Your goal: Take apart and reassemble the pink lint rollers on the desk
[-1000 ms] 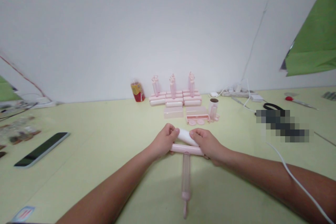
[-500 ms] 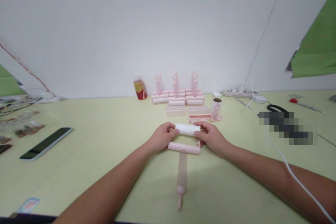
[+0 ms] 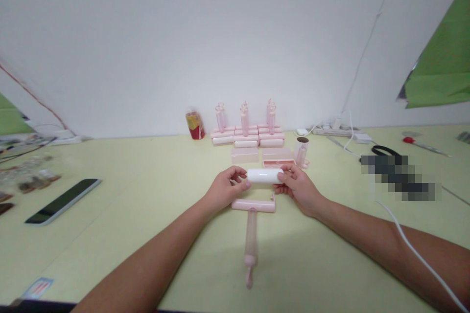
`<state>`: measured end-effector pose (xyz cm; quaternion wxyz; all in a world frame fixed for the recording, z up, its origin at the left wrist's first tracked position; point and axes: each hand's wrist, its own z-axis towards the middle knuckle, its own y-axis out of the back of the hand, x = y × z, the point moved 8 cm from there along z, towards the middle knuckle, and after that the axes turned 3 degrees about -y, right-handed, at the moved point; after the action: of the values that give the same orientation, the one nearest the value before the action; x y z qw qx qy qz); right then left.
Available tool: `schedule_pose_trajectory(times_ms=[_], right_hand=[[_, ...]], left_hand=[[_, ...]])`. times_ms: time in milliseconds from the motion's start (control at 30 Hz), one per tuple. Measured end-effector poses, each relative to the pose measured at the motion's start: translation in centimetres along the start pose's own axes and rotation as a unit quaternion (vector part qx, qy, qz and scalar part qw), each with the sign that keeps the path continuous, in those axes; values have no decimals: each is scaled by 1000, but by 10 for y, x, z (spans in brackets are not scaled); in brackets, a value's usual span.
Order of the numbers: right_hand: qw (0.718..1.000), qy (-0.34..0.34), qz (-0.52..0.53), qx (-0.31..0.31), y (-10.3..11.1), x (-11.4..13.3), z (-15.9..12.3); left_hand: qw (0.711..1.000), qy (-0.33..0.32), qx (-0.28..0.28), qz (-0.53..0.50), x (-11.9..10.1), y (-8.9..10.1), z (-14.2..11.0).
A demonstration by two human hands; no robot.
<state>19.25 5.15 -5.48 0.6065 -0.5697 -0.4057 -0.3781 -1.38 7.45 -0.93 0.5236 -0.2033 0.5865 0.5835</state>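
My left hand and my right hand hold a white lint roller refill level between them above the table. My right fingers and thumb wrap its right end. At the left end, my left thumb and fingertips pinch the edge. Just below it on the table lies a pink lint roller frame with a clear pink handle pointing towards me. The frame carries no roll. My left fingers are close to the frame's left end; whether they touch it I cannot tell.
Behind my hands are several pink lint rollers with upright handles, clear pink covers, and a cardboard-cored roll. A red-and-yellow packet stands at the wall. A phone lies left; a white cable crosses my right arm.
The refill has turned slightly, moved a little up and right against the frame, and now shows a glossier side. My left fingers have loosened towards its end.
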Motion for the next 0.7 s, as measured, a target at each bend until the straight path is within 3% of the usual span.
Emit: schedule_pose_trajectory(times_ms=[400, 700], right_hand=[[998, -30, 39, 40, 3, -5, 3], [997, -29, 44, 60, -2, -5, 0]], left_hand=[[995, -17, -25, -95, 4, 2, 2], [988, -5, 4, -152, 5, -4, 2]])
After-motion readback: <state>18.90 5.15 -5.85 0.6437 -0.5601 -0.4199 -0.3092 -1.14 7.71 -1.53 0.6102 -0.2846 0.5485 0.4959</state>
